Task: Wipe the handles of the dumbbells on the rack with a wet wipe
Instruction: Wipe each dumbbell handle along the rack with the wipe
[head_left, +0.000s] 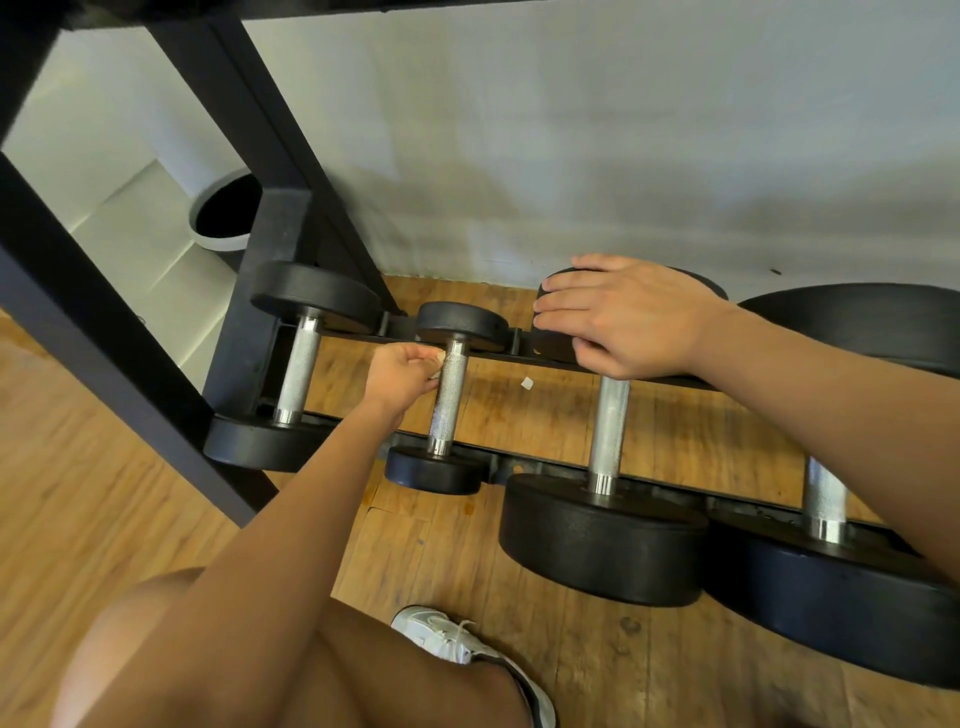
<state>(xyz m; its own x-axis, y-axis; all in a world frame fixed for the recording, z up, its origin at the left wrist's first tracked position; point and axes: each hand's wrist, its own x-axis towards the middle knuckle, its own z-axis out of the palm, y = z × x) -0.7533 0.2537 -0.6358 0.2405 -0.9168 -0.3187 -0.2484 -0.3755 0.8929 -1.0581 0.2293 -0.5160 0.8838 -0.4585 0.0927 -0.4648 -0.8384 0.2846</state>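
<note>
Several black dumbbells with knurled steel handles lie across the low black rack (524, 460). My left hand (399, 376) pinches a small white wet wipe (439, 364) against the upper part of the second dumbbell's handle (448, 402). My right hand (623, 314) rests flat, fingers straight, on the far head of the third dumbbell (602, 535), whose handle (609, 431) runs below my palm. The first dumbbell's handle (298, 369) is at the left, the fourth dumbbell's handle (825, 499) at the right under my forearm.
Black frame posts (93, 332) of the rack slant across the left. A white bin (223, 213) stands by the white wall behind. A small white scrap (527, 383) lies on the wood floor under the rack. My knee and a white shoe (467, 647) are at the bottom.
</note>
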